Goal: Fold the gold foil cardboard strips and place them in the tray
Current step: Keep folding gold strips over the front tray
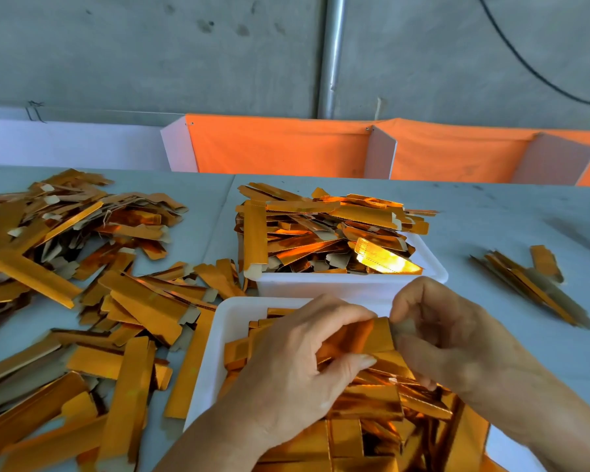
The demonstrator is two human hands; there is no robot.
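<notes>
Both hands are working one gold foil strip right over the near tray at 6 o'clock, probably so it can just drop in once creased. Left hand is pinching its middle, right hand is pinching the end flap. Unfolded pile is sitting at 9 o'clock on the bench, within reach; far tray at 12 is heaped.
</notes>
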